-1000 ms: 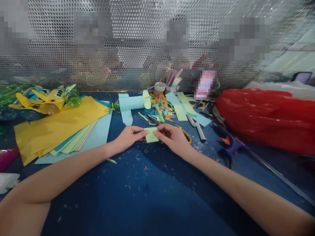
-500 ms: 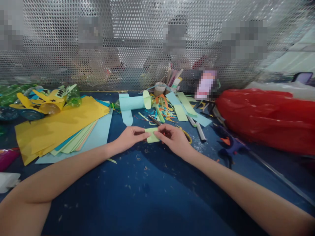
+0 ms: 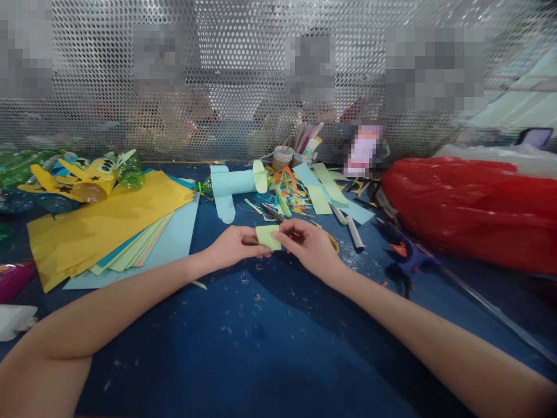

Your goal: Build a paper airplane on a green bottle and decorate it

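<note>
While both hands meet over the dark blue tabletop [image 3: 261, 348], a small light-green paper square [image 3: 268, 237] is pinched between them. The left hand [image 3: 232, 247] is closed on the square's 9 o'clock edge, fingers curled in and thumb pressed against it. The right hand [image 3: 310, 248] is closed on its 3 o'clock edge, with fingertips on the upper corner. The square lies between the two sets of fingertips, its face turned up toward the camera; whether it touches the table cannot be told. Just beyond it at 12 o'clock lies a pair of metal scissors [image 3: 273, 213]. At 11 o'clock sits a pale blue paper-wrapped bottle [image 3: 235, 182]. Well apart at 9 o'clock is a fanned stack of yellow, green and pale blue paper sheets [image 3: 108, 223]. At 3 o'clock lies a blue glue gun [image 3: 407, 255], with a red plastic bag [image 3: 470, 203] behind it.
</note>
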### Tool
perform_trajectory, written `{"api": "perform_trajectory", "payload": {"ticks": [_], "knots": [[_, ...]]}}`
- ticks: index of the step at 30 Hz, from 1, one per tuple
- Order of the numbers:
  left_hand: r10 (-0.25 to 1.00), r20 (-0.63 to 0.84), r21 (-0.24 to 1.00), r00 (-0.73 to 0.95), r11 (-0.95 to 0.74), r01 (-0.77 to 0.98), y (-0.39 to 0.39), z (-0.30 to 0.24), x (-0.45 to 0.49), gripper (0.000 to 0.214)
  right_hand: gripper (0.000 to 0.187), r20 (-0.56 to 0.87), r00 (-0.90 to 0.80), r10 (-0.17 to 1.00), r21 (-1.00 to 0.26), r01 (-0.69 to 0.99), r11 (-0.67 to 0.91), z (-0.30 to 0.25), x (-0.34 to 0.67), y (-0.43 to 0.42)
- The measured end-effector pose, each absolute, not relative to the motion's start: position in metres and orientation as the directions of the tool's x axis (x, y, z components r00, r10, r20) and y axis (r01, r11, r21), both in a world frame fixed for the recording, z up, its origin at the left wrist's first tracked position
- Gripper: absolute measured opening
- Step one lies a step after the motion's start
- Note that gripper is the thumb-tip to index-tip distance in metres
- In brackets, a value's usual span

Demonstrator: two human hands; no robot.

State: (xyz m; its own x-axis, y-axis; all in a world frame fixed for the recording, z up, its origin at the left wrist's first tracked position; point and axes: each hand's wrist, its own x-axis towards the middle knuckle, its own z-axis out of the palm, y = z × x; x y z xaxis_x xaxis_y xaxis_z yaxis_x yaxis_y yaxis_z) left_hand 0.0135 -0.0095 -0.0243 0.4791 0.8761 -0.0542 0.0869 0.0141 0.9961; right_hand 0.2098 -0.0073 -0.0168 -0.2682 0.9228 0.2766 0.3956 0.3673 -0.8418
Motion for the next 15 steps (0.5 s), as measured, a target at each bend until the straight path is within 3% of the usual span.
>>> {"api": "perform_trajectory", "payload": {"ticks": [15], "knots": [[0.868,-0.086,0.996,0.489,0.06,0.07,-0.0089,-0.0242,0.014,0.023,0.03,0.246,-0.25,0.937,-0.876,0.357,0.325,-0.0203,0.2092,-0.0059]]}}
